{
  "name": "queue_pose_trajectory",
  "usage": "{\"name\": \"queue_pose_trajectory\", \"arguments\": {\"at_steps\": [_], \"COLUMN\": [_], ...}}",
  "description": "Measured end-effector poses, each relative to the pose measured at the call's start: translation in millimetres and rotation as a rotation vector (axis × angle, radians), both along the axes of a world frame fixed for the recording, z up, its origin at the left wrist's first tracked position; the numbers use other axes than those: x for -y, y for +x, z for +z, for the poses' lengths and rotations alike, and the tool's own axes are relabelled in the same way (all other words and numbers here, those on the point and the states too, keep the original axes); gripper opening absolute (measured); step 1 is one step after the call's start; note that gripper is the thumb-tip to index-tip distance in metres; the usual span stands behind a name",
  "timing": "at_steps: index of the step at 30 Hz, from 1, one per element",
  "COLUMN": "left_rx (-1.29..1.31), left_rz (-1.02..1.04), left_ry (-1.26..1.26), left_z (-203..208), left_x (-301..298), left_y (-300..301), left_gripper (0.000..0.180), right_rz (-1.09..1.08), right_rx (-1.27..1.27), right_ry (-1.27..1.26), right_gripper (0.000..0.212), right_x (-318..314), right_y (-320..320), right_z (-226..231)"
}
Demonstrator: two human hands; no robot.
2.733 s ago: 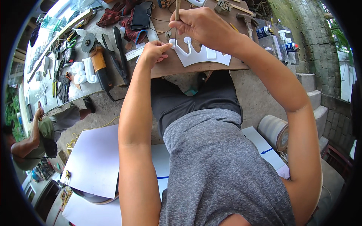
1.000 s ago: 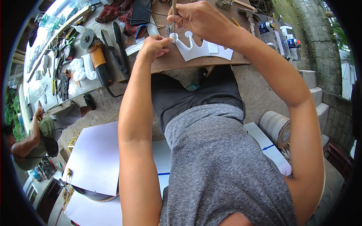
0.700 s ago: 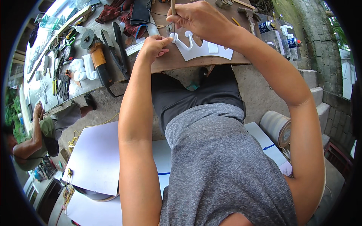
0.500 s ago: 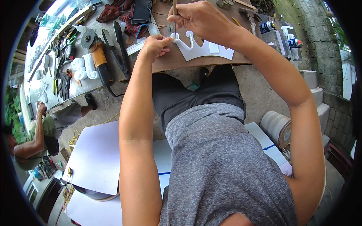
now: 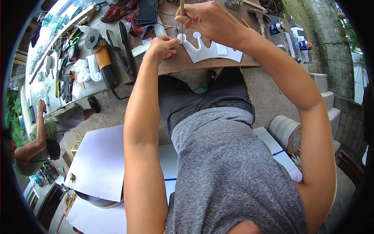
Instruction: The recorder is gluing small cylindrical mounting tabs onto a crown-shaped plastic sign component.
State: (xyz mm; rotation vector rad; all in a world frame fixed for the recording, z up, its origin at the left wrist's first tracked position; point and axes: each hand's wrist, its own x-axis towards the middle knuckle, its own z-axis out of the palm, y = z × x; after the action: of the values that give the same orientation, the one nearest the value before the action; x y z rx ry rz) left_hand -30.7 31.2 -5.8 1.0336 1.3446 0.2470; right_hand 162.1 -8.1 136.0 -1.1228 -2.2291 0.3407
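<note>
A white crown-shaped cutout (image 5: 208, 54) with rounded tips lies near the front edge of the wooden work table (image 5: 171, 67). Raised white strip edging follows part of its outline, and a small white rectangle (image 5: 221, 49) rests on it. My left hand (image 5: 163, 47) has thumb and forefinger closed at the cutout's left tip, on the edging there. Above it, my right hand (image 5: 200, 17) grips a thin upright tool with a tan stick handle (image 5: 182, 7). The tool's narrow lower end reaches down to that same tip; its exact kind is unclear.
Left of my hands lie an orange angle grinder (image 5: 102, 58), long dark shears-like tools (image 5: 124, 46) and white rolled strips (image 5: 87, 69). Red-black gloves (image 5: 117, 12) lie beyond. A hammer (image 5: 260, 19) and spray cans (image 5: 276, 28) sit right. Another person (image 5: 37, 144) works at far left.
My hands and the cutout hold nearly the same pose, with only a slight shift of the whole view. The other person's hand at far left has moved a little.
</note>
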Motion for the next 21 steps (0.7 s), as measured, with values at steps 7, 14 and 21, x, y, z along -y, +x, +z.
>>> {"name": "queue_pose_trajectory", "arguments": {"at_steps": [7, 14, 21], "left_rx": [-0.011, 0.002, 0.015], "left_rz": [0.003, 0.021, 0.003], "left_ry": [0.015, 0.020, -0.002], "left_z": [-2.3, -5.0, -5.3], "left_x": [-0.8, -1.0, -1.3], "left_y": [-0.2, -0.9, -1.0], "left_gripper": [0.038, 0.039, 0.035], "right_rz": [-0.010, 0.028, -0.002], "right_rx": [-0.002, -0.011, 0.037], "right_ry": [-0.071, 0.045, -0.026], "right_gripper": [0.033, 0.031, 0.030], "right_x": [0.8, -1.4, -0.1], "right_y": [-0.4, 0.1, 0.0], "right_z": [0.5, -1.9, 1.3]}}
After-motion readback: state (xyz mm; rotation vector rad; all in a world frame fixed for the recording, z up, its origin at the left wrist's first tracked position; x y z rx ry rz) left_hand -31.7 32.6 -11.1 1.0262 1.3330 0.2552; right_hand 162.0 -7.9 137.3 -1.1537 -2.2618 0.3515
